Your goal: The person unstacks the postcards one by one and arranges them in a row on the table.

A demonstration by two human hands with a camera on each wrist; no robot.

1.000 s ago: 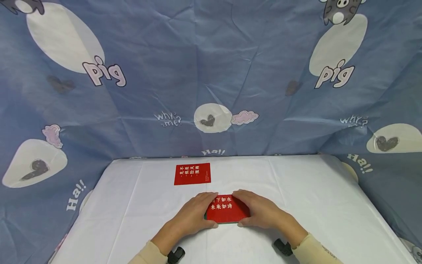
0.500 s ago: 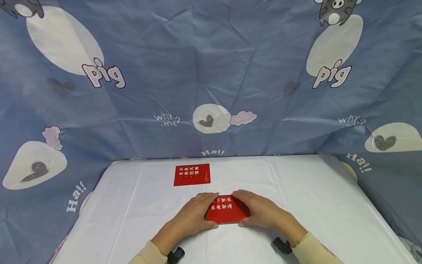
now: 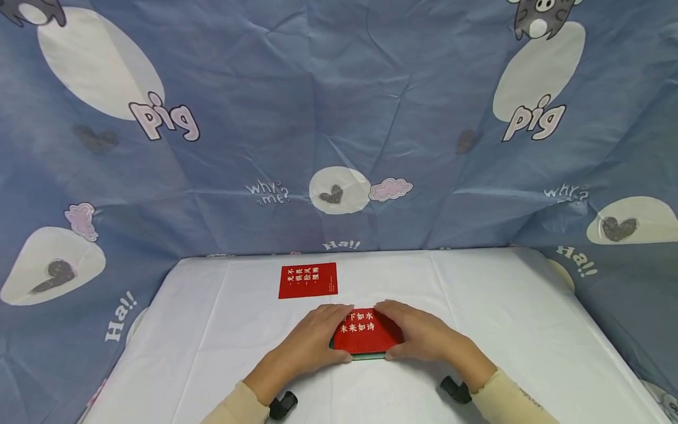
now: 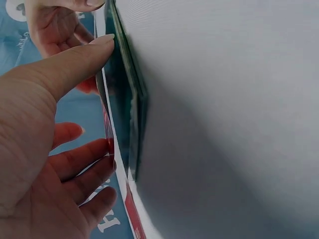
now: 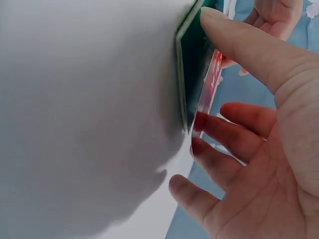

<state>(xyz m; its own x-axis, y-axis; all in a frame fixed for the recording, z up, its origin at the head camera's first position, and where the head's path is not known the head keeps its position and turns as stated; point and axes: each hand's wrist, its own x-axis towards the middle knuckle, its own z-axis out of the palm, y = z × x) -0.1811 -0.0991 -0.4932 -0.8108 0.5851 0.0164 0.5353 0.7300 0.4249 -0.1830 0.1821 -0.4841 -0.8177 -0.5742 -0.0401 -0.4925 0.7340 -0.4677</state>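
Observation:
Between both hands is a red card [image 3: 365, 339] with white characters, lying over a green, flat, card-sized piece [image 3: 369, 356]. The left hand [image 3: 312, 340] holds the red card at its left side, thumb at the near edge and fingers at the far edge. On the right side the right hand [image 3: 424, 334] grips it the same way. Both wrist views show the dark green piece [image 4: 121, 104] low on the white cloth, with the red card's edge [image 5: 213, 79] raised a little from it. Palms and fingers hide the card's two ends.
A second red card [image 3: 309, 281] with white characters lies farther back, left of centre. White cloth [image 3: 243, 330] covers the table. Behind and at the sides hangs a blue patterned curtain [image 3: 222, 153]. Black wrist devices [image 3: 283, 406] sit under both cuffs.
Both hands have raised the red card slightly, and a wider green strip now shows below its near edge. The second red card stays where it was.

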